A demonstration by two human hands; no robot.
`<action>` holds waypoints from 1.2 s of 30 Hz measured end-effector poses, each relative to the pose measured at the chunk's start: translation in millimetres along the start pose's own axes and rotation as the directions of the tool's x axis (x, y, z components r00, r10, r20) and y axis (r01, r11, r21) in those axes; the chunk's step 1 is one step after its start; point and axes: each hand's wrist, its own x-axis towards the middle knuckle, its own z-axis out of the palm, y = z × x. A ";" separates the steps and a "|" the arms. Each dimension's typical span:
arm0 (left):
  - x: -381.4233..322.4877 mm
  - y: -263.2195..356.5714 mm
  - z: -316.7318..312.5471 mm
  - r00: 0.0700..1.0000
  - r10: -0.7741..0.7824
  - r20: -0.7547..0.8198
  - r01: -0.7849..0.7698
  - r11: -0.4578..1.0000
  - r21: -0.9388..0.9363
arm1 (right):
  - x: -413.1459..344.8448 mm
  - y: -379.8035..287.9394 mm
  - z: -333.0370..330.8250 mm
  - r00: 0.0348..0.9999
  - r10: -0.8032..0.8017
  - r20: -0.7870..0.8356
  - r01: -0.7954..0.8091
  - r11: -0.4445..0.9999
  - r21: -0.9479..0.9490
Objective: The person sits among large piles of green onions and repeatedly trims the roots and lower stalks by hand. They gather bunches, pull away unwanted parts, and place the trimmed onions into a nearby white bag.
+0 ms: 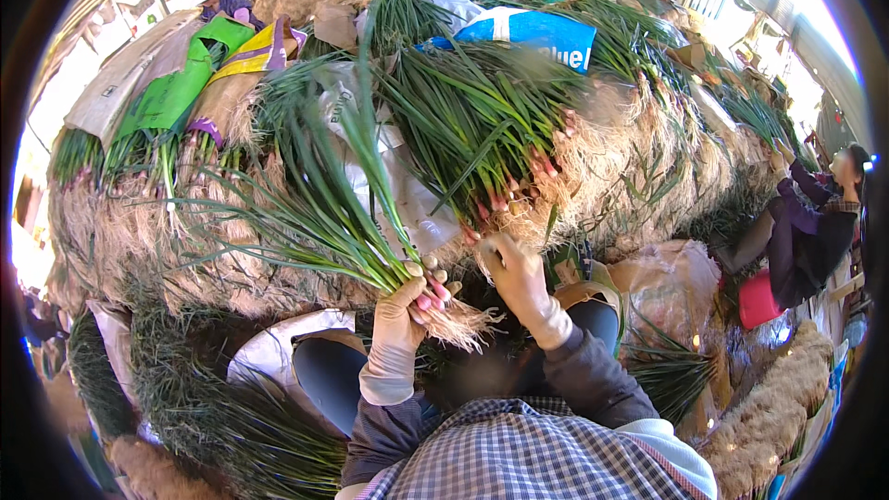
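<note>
My left hand (403,319), in a thin pale glove, is closed around a bunch of green onions (347,236) near its reddish bulbs. The pale roots hang out to the right of the fist, and the long leaves fan up and to the left. My gloved right hand (517,278), slightly blurred, is at the lower edge of a larger pile of green onions (479,118). Its fingers are bent beside the bulbs and roots there; whether they grip a stalk is not clear. A whitish plastic sack (417,208) lies between the two lots of leaves.
Long heaps of rooty bunches (305,278) run across in front, partly under a green sack (163,97) and a blue sack (528,35). A co-worker (812,222) sits at the right by a pink-red stool (760,298). Loose leaves (201,389) pile at lower left.
</note>
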 end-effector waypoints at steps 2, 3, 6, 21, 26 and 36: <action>1.8 1.2 -2.3 1.000 0.018 -0.019 -0.018 1.000 -0.013 | 14.7 6.9 12.9 0.999 0.023 0.040 -0.016 0.984 -0.176; 2.9 -0.2 -3.7 0.999 0.045 -0.008 -0.045 0.999 -0.020 | 18.8 7.2 17.3 0.995 0.062 0.084 -0.042 0.974 -0.222; 11.2 -4.1 -12.9 0.988 -0.102 -0.114 0.104 0.995 0.009 | 22.2 -1.2 12.2 0.972 0.157 0.174 -0.173 0.982 0.077; 94.6 -50.7 3.9 0.909 -0.220 -0.355 0.311 0.923 0.225 | 176.0 44.8 -274.1 0.487 -0.435 -0.757 -0.085 0.839 -0.537; 110.7 -62.1 12.2 0.943 -0.154 -0.294 0.257 0.900 0.352 | 165.9 59.7 -239.8 0.840 -0.386 -0.381 0.066 0.770 -0.634; 27.2 -24.9 -12.4 0.929 -0.369 -0.009 0.363 0.910 0.201 | 15.9 2.5 -2.6 0.819 0.245 0.519 -0.534 0.657 0.533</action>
